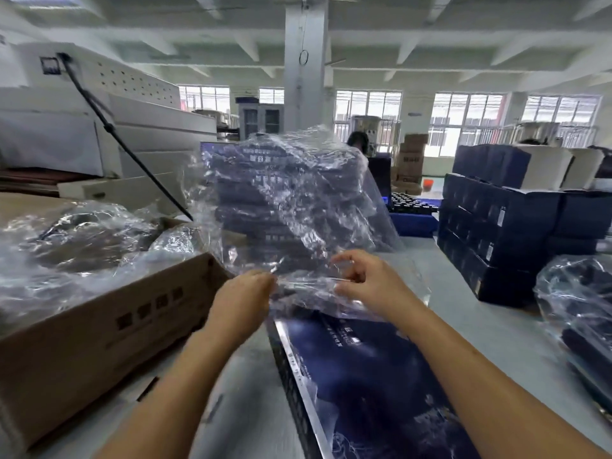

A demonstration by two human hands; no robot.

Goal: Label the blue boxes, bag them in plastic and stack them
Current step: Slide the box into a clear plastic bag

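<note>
A clear plastic bag (298, 207) hangs in the air at centre, crinkled and upright. My left hand (243, 298) pinches its lower edge, and my right hand (367, 279) pinches the same edge a little to the right. Under the hands a long dark blue box (364, 376) lies flat on the grey table (480, 313). Behind the bag, blurred through the plastic, rises a stack of blue boxes (265, 193).
An open cardboard carton (109, 332) full of plastic bags stands at the left. More blue boxes (503, 226) are stacked at the right, with bagged boxes (579, 299) nearer. A white machine (99, 127) sits behind the carton. Another person's head (357, 140) shows beyond the bag.
</note>
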